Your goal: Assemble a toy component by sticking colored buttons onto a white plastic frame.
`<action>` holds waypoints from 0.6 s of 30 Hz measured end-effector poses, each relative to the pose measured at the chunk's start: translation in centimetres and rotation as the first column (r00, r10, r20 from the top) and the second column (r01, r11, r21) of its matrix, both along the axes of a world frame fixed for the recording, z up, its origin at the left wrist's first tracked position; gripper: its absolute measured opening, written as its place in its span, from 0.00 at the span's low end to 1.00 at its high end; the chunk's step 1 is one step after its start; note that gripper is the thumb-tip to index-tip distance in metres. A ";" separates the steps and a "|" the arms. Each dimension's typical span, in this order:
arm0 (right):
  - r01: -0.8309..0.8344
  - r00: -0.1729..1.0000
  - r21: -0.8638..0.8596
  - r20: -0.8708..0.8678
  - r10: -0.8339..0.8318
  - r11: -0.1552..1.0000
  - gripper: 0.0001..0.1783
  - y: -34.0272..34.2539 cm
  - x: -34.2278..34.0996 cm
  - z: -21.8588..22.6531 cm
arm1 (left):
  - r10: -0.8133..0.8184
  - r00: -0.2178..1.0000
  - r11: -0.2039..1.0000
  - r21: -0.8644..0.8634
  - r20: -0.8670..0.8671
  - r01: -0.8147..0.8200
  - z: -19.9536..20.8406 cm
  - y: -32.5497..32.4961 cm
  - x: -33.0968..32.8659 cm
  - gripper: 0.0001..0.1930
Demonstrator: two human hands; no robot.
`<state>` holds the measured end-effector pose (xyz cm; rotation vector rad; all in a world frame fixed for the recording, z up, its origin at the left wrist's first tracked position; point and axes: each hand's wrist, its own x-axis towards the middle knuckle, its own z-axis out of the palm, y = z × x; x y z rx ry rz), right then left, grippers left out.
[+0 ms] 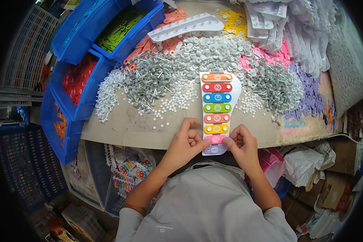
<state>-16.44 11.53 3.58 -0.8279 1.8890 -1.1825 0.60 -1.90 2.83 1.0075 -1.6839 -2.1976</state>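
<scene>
A white toy xylophone (235,90) lies upright before me on the worktable, its narrow end at the table's near edge. Coloured bars run down it, most pinned with white round caps. My left hand (185,141), fingers curled, presses its thumb on the left end of the pink bar (216,139). On that bar's right end rests the thumb of my right hand (242,146), whose fingers are also bent in. The thumbs cover both ends of the pink bar. Below it, the lilac bar (215,149) shows small dark holes and no white caps.
Beyond the xylophone lie heaps of metal pins (149,76), white caps (207,52), and purple bars (308,90). Blue bins (64,135) with coloured bars line the left. White xylophone bases (300,28) are stacked at the far right. One base (185,28) lies apart at the back.
</scene>
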 end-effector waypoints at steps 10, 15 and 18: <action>-0.232 0.850 0.139 0.510 0.131 0.963 0.12 -1.2 -2.1 0.1 | -0.247 0.969 0.968 0.058 0.015 0.246 -0.3 -2.3 -1.4 0.30; -0.250 0.862 0.152 0.484 0.149 0.956 0.11 -1.4 -2.0 0.1 | -0.273 0.956 0.961 0.005 -0.111 0.275 -1.1 -2.7 -1.7 0.28; -0.255 0.889 0.166 0.428 0.163 0.953 0.10 -1.5 -2.0 0.0 | -0.259 0.962 0.965 0.025 -0.086 0.262 -0.9 -2.7 -1.7 0.28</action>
